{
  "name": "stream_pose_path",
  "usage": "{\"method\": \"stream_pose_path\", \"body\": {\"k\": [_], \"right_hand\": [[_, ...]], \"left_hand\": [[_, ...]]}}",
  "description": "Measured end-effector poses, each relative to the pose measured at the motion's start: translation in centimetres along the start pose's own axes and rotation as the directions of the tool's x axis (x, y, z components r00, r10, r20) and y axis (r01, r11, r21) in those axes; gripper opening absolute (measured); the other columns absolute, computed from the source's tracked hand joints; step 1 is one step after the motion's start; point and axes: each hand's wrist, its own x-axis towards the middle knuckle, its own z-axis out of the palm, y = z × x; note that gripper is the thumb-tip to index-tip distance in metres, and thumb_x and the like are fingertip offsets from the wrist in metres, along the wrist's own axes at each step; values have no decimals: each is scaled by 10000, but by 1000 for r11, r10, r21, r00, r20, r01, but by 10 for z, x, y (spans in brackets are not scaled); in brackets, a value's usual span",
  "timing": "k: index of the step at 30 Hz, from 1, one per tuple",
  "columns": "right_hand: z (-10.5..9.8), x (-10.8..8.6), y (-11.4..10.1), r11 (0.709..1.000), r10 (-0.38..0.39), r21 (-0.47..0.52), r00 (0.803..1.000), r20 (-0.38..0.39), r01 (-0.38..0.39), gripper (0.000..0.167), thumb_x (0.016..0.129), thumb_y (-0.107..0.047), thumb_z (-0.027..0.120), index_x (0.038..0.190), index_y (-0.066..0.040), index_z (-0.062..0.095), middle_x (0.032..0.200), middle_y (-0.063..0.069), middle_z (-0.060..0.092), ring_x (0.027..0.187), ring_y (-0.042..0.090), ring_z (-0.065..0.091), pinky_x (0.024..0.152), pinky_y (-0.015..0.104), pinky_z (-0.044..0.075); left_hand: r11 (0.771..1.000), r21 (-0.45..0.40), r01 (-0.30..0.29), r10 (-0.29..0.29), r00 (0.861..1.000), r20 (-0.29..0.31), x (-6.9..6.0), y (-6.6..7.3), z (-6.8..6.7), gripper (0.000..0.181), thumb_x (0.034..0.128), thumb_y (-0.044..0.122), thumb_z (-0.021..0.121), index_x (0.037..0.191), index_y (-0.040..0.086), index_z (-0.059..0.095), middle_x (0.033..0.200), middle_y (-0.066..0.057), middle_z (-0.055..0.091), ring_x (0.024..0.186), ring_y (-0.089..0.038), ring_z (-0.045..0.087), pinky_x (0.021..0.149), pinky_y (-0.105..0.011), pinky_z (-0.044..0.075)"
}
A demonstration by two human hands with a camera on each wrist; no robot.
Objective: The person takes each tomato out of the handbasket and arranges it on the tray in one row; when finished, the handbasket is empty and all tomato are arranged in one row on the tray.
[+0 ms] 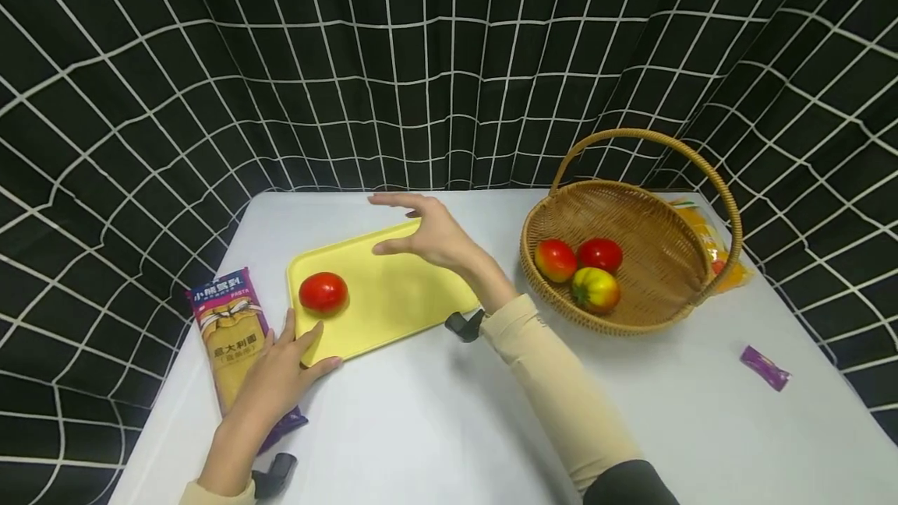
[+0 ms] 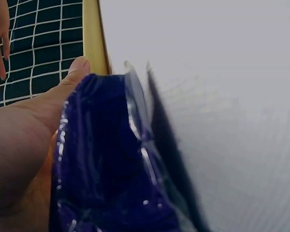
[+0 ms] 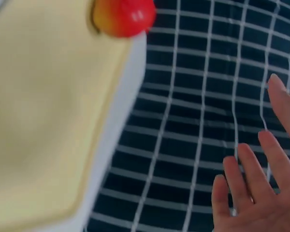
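A yellow tray (image 1: pixel 393 294) lies on the white table with a shiny red fruit (image 1: pixel 323 292) at its left end. My left hand (image 1: pixel 281 369) is at the tray's near left corner, thumb and fingers spread, beside the fruit. Partly under that hand and forearm lies a pasta bag (image 1: pixel 231 326); its purple end (image 2: pixel 101 154) fills much of the left wrist view. Above the tray's far right part hovers my right hand (image 1: pixel 428 232), fingers extended and thumb apart, holding nothing. In the right wrist view the red and yellow fruit (image 3: pixel 125 14) shows beyond the spread hand (image 3: pixel 261 188).
At the right stands a wicker basket (image 1: pixel 652 256) with a tall handle and several fruits (image 1: pixel 596 291) inside. Behind it is a yellow-orange package (image 1: pixel 705 236), partly hidden. A small purple wrapped packet (image 1: pixel 765 369) lies near the right edge. Black gridded cloth (image 1: pixel 449 61) surrounds the table.
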Motion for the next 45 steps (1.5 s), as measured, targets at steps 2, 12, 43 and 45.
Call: {"method": "stream_pose_path", "body": {"k": [2,12,43,45], "right_hand": [[-19,-6,0,1000,-11,22,1000,-24,11,694,832,-171,924,1469,-162,647,1541,-18,627,1449,184,519,1199,452,446],[-120,-47,12,996,84,7,984,-155,-84,693,839,-139,919,1476,-169,646,1538,-1,627,1423,195,543,1209,459,447],[-198,-107,98,856,489,-248,866,101,-454,688,905,-288,865,1501,-75,596,1587,227,534,1489,454,450,1239,666,345],[-196,-108,102,850,500,-251,859,112,-462,691,897,-284,870,1498,-77,600,1592,227,528,1494,462,442,1243,661,342]], "left_hand": [[1000,1,-9,9,1000,-6,0,-1,1,821,984,566,692,1592,62,468,1685,-416,105,1443,-766,167,1090,-871,268],[1000,1,9,-9,1000,25,1,-2,0,858,978,612,673,1609,77,443,1698,-397,71,1454,-756,152,1085,-872,274],[1000,-13,28,-27,999,20,2,-2,0,859,958,589,712,1599,77,458,1703,-392,86,1461,-757,148,1073,-889,247],[999,-13,30,-29,999,24,2,-2,0,861,959,596,707,1599,75,459,1703,-392,83,1463,-756,143,1076,-889,242]]}}
